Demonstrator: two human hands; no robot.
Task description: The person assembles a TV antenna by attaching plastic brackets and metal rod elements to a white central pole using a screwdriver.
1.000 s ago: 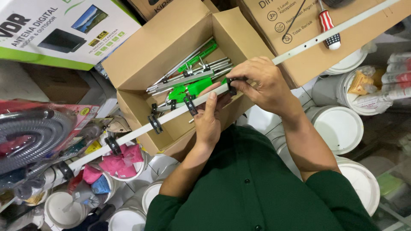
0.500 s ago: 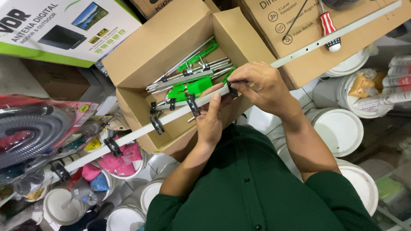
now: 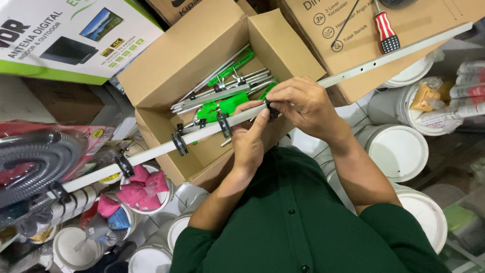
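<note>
Here, nearest the camera, the person's green buttoned shirt (image 3: 298, 222) fills the lower middle, and both forearms rise from it toward one spot. The left hand (image 3: 248, 141) comes up from beneath the long white metal bar (image 3: 151, 149), its fingers curled around the bar and the thumb (image 3: 261, 121) pressed up beside the small black clip (image 3: 271, 109); this looks like a steadying grip, so the bar does not swing. The right hand (image 3: 303, 103) comes over from the right, fingertips pinched together on that same clip, seemingly seating it on the bar. The bar lies above the open brown cardboard box (image 3: 166, 71), its long axis running on a diagonal: the near-left end points down toward the grey ribbed hose (image 3: 35, 162), the far-right end points up over the closed cardboard carton (image 3: 353, 65) at the far right. More black clips (image 3: 179, 143) sit along the left stretch, well apart from one another. White lidded plastic buckets (image 3: 399, 151) stand near right and left. Inside the box, just beyond the hands, lie silver rods with bright green plastic pieces (image 3: 222, 103). Farther off, a red-and-white handled screwdriver (image 3: 386, 30) rests on the carton.
</note>
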